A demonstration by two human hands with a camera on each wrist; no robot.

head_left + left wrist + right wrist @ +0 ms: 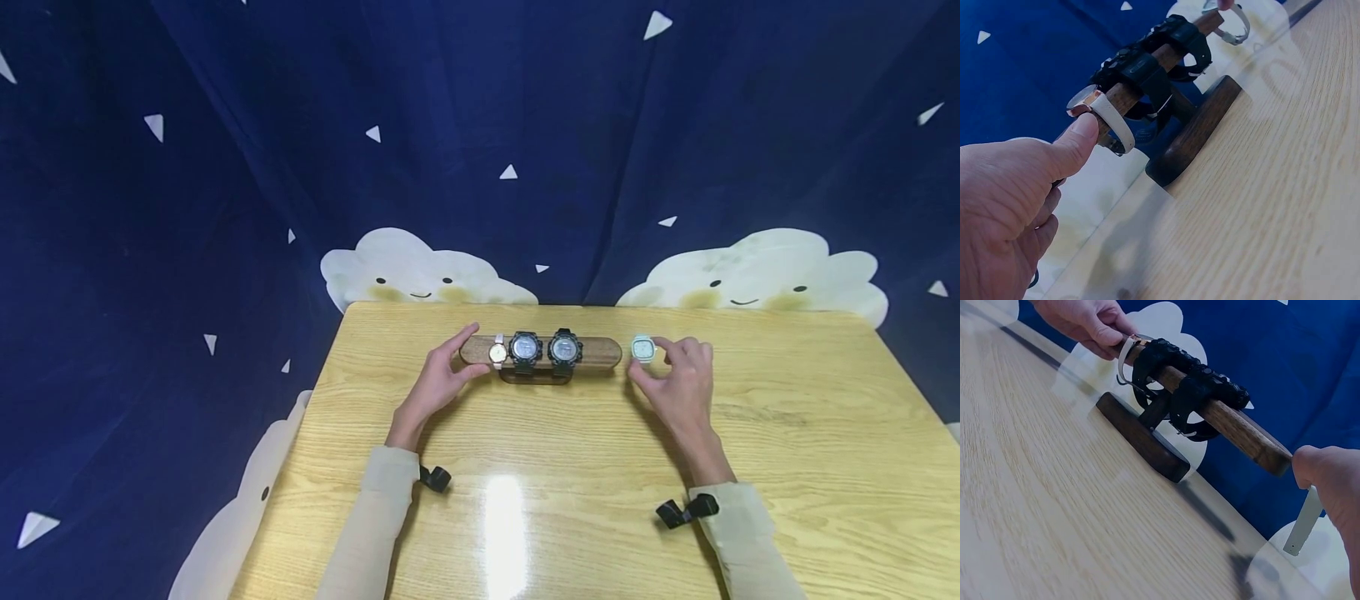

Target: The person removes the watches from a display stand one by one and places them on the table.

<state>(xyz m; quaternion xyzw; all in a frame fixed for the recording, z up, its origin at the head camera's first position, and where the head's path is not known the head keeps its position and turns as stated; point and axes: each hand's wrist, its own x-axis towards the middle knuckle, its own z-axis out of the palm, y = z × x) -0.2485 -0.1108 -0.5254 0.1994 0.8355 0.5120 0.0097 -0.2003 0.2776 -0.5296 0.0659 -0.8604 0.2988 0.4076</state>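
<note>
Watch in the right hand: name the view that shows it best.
The head view: there the watch shows its face, pinched by the right hand. The left wrist view catches it small, at the top edge; the right wrist view shows only some strap hanging below the hand.

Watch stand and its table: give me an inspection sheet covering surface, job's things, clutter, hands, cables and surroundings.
Surface: light wood-grain table, showing one bright glare patch.
Job's things: wooden stand bearing one small white-strapped watch and two black watches; pale watch off the stand.
Clutter: nothing seen.
Hands: left hand grips one stand end; right hand pinches the pale watch beyond the other.
Cables: dark loop below the left hand; cannot tell if cable.
Surroundings: dark blue curtain with white triangles and smiling clouds.
</note>
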